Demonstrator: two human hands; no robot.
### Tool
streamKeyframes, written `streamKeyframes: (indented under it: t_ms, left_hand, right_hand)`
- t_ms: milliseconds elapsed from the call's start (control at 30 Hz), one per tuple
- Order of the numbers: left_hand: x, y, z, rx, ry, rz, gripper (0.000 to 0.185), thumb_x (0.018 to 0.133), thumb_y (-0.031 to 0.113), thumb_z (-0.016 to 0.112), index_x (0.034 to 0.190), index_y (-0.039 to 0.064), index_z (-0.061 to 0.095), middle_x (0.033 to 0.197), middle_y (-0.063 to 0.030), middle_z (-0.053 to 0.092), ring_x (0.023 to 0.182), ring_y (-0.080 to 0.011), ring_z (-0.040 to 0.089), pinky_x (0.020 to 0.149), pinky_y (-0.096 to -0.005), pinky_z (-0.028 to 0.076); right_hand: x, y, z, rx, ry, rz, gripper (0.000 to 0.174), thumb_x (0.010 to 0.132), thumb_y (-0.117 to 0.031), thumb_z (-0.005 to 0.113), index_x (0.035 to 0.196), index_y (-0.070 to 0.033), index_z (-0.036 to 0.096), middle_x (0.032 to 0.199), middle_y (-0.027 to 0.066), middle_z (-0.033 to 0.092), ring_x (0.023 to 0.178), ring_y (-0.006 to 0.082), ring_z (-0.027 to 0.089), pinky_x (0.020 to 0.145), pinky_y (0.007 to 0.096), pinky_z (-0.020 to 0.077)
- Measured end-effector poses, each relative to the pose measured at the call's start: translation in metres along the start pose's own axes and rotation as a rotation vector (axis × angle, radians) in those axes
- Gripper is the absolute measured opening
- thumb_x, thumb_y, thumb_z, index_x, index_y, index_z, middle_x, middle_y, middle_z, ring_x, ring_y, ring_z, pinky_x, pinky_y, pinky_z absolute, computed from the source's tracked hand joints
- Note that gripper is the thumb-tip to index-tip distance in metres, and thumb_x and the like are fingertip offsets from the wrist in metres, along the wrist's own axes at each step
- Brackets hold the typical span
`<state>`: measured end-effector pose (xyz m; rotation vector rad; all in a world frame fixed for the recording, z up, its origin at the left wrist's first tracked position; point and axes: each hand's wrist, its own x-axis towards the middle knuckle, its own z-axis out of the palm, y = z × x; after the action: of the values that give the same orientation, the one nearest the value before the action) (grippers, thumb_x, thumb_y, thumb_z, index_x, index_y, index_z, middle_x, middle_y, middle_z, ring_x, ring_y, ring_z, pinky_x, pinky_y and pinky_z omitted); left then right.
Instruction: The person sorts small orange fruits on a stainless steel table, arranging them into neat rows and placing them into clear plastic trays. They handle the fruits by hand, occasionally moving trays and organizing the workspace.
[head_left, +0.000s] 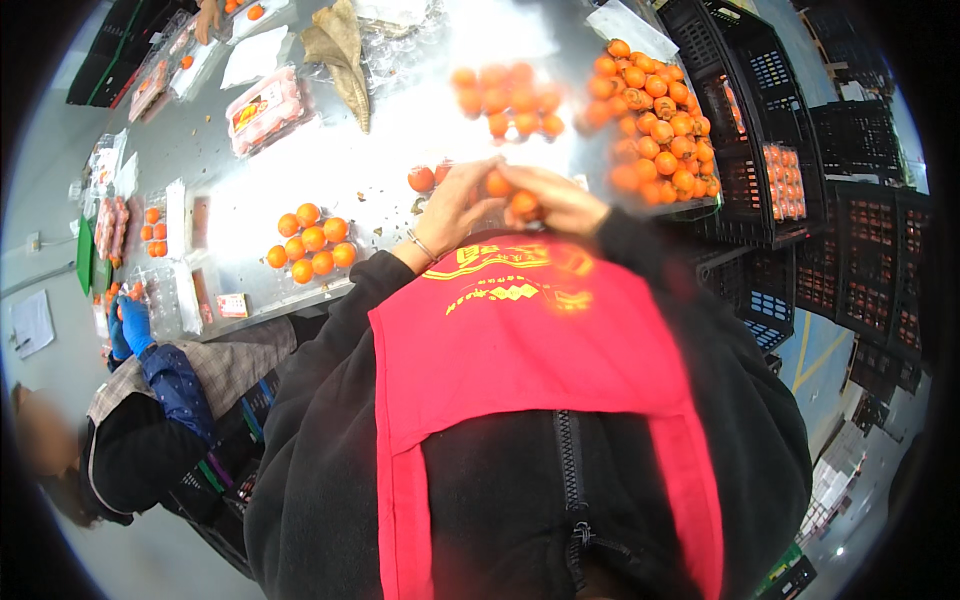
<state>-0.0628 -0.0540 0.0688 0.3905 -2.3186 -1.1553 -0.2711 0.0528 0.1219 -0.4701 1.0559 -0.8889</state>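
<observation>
My left hand (454, 206), a bracelet at its wrist, curls its thumb and fingers around an orange persimmon (497, 184). Fingertips of both hands meet above that fruit. My right hand (564, 201) is closed about a second persimmon (524, 204), just in front of my red apron (525, 337). Beside my left hand, two more persimmons (421, 178) rest on the metal table (247, 187). Beyond my hands is a blurred cluster of persimmons (506, 97). The palms are partly hidden.
Right of my hands lies a persimmon heap (660, 127) beside black crates (757, 112). Another persimmon group (311, 244) and a wrapped fruit pack (266, 109) lie left, near a brown glove (341, 56). A co-worker's blue-gloved hands (131, 326) and another person's hand (207, 21) are farther left.
</observation>
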Motion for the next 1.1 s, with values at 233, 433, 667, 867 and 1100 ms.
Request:
streamKeyframes:
  t_ms: [233,433,667,867,1100]
  left_hand:
    - [-0.033,-0.014,-0.028,-0.295,0.191,-0.417,0.056,0.102,0.012,0.075,0.151,0.003,0.049,0.136,-0.0124,0.061,0.124,-0.0198,0.064,0.103,-0.0335,0.054]
    - [-0.068,-0.011,-0.036,0.227,0.173,-0.348,0.05,0.093,0.013,0.081,0.138,0.003,0.06,0.107,-0.0121,0.064,0.082,-0.0225,0.066,0.072,-0.0357,0.054]
    - [-0.065,-0.006,-0.025,0.528,0.041,-0.446,0.045,0.096,0.022,0.077,0.135,0.006,0.058,0.107,-0.0187,0.061,0.094,-0.0421,0.065,0.076,-0.0501,0.053]
    - [-0.069,-0.009,-0.025,0.356,0.122,-0.303,0.038,0.098,0.011,0.073,0.134,0.005,0.06,0.121,-0.0204,0.063,0.106,-0.043,0.065,0.083,-0.048,0.055]
    - [-0.063,-0.003,-0.029,0.414,0.094,-0.264,0.036,0.096,0.005,0.072,0.132,0.009,0.066,0.121,-0.0179,0.064,0.112,-0.0421,0.064,0.091,-0.0468,0.053]
  right_hand:
    - [0.014,0.014,-0.028,-0.03,0.319,-0.359,0.036,0.105,-0.027,0.071,0.129,-0.005,0.056,0.117,0.0082,0.066,0.095,0.017,0.069,0.082,0.0326,0.0582]
    - [0.037,0.043,-0.038,-0.887,0.534,-0.683,0.041,0.096,-0.015,0.078,0.132,-0.007,0.058,0.117,0.0154,0.064,0.104,0.0318,0.071,0.089,0.0446,0.0578]
    - [0.042,0.051,-0.029,-1.243,0.554,-0.718,0.064,0.085,-0.002,0.08,0.144,-0.005,0.058,0.138,0.021,0.051,0.113,0.0448,0.066,0.096,0.0487,0.0568]
    - [-0.003,0.046,-0.089,-1.341,1.055,-0.887,0.039,0.085,-0.001,0.066,0.123,-0.005,0.065,0.125,0.015,0.061,0.11,0.0378,0.062,0.094,0.0491,0.0504]
    - [-0.013,0.074,-0.144,-1.666,1.413,-0.273,0.062,0.087,-0.01,0.074,0.146,-0.011,0.058,0.143,0.011,0.057,0.125,0.0346,0.058,0.097,0.051,0.0519]
